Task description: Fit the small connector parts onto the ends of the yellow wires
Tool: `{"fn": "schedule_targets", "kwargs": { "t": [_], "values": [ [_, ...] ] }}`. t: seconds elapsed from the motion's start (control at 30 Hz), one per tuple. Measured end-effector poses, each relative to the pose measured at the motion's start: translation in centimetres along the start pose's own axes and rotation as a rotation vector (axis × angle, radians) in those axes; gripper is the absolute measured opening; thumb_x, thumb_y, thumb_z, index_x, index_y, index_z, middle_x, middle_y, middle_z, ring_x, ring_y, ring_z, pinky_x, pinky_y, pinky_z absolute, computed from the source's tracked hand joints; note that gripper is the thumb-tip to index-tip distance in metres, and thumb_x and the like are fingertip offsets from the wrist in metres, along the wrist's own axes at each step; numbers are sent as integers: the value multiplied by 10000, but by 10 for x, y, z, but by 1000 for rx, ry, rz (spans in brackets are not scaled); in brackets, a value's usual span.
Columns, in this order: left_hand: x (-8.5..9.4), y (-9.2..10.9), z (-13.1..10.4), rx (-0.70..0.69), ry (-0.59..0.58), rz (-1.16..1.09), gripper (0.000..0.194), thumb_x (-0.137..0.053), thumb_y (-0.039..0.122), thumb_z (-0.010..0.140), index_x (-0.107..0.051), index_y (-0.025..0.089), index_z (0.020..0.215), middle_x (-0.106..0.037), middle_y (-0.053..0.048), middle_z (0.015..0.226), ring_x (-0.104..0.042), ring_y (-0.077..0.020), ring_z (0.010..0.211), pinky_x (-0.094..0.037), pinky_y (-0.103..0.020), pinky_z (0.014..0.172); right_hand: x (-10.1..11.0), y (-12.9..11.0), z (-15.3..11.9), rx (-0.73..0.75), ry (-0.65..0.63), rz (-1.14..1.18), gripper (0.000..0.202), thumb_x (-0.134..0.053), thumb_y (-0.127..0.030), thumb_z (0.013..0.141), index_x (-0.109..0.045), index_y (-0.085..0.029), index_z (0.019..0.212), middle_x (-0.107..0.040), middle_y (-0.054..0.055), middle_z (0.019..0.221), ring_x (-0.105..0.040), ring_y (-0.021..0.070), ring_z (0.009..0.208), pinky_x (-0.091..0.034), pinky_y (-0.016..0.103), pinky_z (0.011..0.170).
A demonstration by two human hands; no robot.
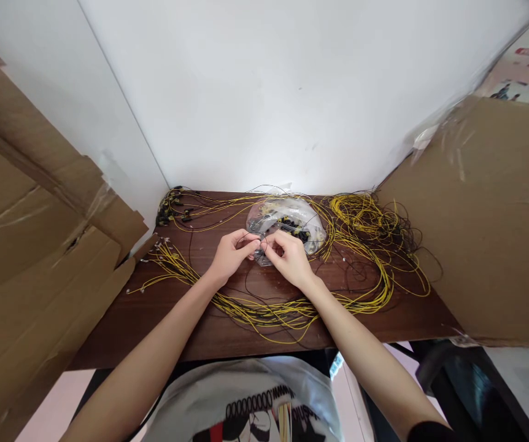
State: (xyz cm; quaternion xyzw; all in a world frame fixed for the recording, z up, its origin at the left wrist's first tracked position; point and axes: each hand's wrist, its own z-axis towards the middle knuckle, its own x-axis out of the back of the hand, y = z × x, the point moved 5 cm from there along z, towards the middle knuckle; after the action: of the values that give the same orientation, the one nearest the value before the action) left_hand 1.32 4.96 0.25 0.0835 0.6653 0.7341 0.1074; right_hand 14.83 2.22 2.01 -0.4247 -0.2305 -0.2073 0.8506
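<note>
My left hand (235,253) and my right hand (288,256) meet at the middle of the table, thumbs and fingers pinched close together. Between their fingertips runs a thin black wire (246,279), which loops down toward the tabletop. Whatever small part may sit at the wire's end is too tiny to make out. Right behind the fingers lies a clear plastic bag (308,212) with small black and yellow pieces inside. A long bundle of yellow and black wires (264,312) curves across the table beneath my forearms.
Small black connectors (167,209) on wires gather at the back left of the brown table (154,313). A tangled coil of yellow and black wire (361,212) lies at the back right. Cardboard sheets (38,245) flank both sides, and a white wall (264,92) stands behind.
</note>
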Motion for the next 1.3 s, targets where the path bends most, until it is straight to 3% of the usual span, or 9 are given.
{"fn": "schedule_targets", "kwargs": {
  "t": [0.83, 1.07, 1.3],
  "values": [
    [-3, 4, -2, 16, 4, -17, 242, -710, 336, 665, -633, 121, 742, -598, 2, 661, -488, -83, 544, -434, -215, 538, 0, 0, 0, -30, -4, -15, 109, -506, -192, 849, -596, -179, 790, -563, 9, 698, -507, 136, 627, -401, 251, 603],
    [-3, -1, -1, 33, -4, -64, 272, -672, 330, 704, -633, 120, 871, -623, -23, 698, -532, -95, 589, -457, -220, 552, 1, 2, 1, -65, 9, -31, 102, -512, -179, 828, -606, -176, 791, -595, 20, 719, -526, 142, 633, -401, 249, 583],
    [-2, -3, -1, 69, -4, -100, 285, -697, 320, 682, -627, 117, 869, -641, -28, 697, -537, -93, 588, -445, -214, 550, 3, 4, 1, -79, 23, -42, 86, -532, -168, 803, -599, -172, 751, -592, 19, 707, -523, 142, 622, -398, 247, 564]
  ]
}}
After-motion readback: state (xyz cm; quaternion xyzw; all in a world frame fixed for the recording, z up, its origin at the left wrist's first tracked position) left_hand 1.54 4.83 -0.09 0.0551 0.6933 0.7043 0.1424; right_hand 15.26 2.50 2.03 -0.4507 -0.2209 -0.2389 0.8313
